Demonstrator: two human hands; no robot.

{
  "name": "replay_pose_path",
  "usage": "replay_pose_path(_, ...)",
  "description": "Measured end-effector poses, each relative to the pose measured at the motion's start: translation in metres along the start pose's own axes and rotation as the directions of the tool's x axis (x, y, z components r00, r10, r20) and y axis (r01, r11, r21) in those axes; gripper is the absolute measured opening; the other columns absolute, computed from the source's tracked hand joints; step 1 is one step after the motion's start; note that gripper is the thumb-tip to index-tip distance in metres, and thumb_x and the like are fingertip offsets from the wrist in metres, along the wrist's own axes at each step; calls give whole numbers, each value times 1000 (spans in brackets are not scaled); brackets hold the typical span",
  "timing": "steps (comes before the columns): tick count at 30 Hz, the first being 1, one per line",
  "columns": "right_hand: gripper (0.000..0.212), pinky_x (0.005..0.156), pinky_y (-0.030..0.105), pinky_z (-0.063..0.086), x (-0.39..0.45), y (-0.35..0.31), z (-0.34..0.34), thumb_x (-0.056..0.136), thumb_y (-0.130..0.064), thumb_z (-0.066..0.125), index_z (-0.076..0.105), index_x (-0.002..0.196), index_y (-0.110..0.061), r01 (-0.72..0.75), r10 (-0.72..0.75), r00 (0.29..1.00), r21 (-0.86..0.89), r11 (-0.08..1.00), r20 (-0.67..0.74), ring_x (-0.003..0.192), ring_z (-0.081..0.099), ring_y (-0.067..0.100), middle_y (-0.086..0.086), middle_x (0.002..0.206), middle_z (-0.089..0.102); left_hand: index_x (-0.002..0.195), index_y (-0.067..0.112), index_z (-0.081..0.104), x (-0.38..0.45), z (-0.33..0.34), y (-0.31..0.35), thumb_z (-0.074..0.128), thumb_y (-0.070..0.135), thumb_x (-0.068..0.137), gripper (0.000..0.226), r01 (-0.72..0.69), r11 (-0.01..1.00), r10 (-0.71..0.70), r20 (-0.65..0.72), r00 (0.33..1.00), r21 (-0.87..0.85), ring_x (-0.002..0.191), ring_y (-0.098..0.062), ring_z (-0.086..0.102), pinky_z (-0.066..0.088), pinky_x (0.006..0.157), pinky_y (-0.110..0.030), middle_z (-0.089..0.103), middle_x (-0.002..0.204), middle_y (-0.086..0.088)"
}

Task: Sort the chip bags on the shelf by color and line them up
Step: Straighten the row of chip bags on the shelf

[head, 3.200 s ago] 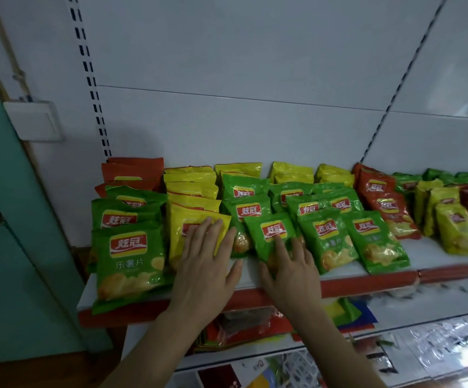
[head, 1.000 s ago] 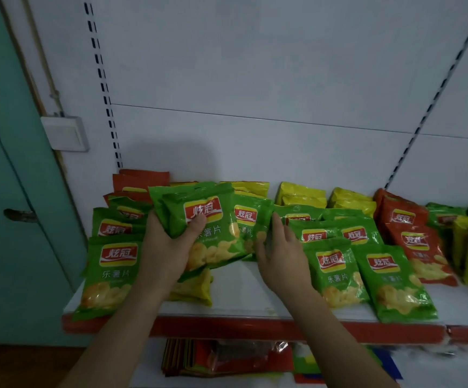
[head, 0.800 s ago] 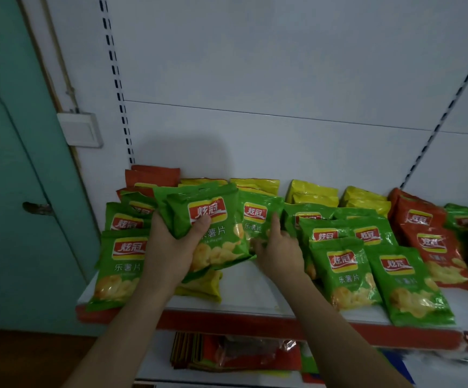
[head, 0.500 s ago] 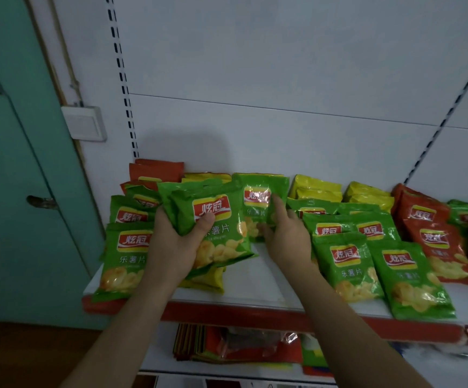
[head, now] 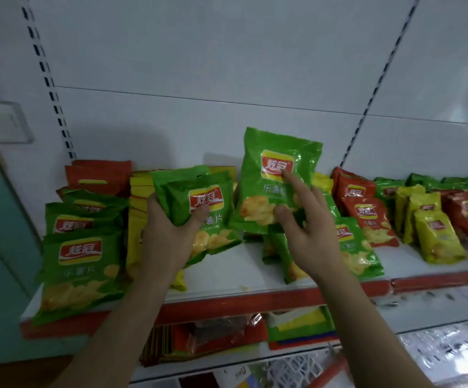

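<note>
Right hand (head: 308,231) lifts a green chip bag (head: 275,180) off the shelf (head: 255,301), thumb and fingers pinching its lower half. Left hand (head: 171,233) clutches a small stack of green bags (head: 199,208) just beside it. These look light, puffy and crinkly (glossy film, likely slippery), so gripping the flat body seems wise. Green wrapper, red-and-yellow logo, chips pictured below.

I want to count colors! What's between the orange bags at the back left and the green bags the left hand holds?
Yellow bags, stacked in the head view.
</note>
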State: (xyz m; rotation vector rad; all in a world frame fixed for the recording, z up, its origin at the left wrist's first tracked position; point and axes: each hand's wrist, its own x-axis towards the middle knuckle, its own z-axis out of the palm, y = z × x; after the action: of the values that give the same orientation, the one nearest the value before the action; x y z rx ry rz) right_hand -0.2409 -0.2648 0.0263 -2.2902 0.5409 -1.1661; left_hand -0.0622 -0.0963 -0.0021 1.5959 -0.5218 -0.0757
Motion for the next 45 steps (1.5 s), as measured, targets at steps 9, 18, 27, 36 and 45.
replay_pose_path(9, 57, 65, 42, 57, -60, 11, -19, 100, -33, 54, 46, 154, -47, -169, 167, 982, 19, 985, 90, 65, 55, 17, -8, 113, 46, 139, 30, 41, -38, 71, 15, 57, 55, 95, 54, -57, 997, 66, 210, 975, -50, 92, 34, 50, 35, 71, 8, 53, 115, 34)
replay_pose_path(18, 59, 110, 41, 50, -90, 47, -109, 93, -76, 57, 43, 148, -59, -209, 208, 978, 84, 974, 24, 147, 45, 16, -9, 150, 47, 141, 31, 46, -92, 159, 55, 58, 57, 95, 54, -75, 995, 89, 247, 965, -68, 105, 2, 60, 43, 88, -23, 61, 121, 19)
replay_pose_path(27, 65, 104, 29, 52, -126, 130, -239, 93, -60, 69, 47, 152, -45, -248, 252, 960, 40, 968, -125, 135, 50, 4, -16, 141, 49, 126, 55, 44, -175, 290, 91, 64, 35, 101, 38, 199, 950, -35, 550, 834, -241, 106, -2, 69, 60, 83, -33, 70, 107, 30)
replay_pose_path(36, 69, 93, 30, 58, -137, 197, -307, 94, -59, 67, 44, 156, -40, -317, 313, 926, 15, 948, -210, 126, 57, 3, -20, 141, 48, 146, 43, 45, -209, 400, 100, 65, 42, 100, 50, 67, 968, 74, 529, 845, -241, 112, 4, 63, 52, 87, -29, 64, 128, 25)
replay_pose_path(45, 69, 85, 6, 46, -104, 270, -372, 92, -50, 73, 48, 154, -39, -396, 364, 889, -64, 916, -279, 113, 58, -10, -20, 137, 53, 131, 34, 54, -194, 534, 98, 70, 35, 97, 37, 39, 965, 119, 570, 813, -258, 97, 19, 61, 46, 80, -10, 68, 116, 21)
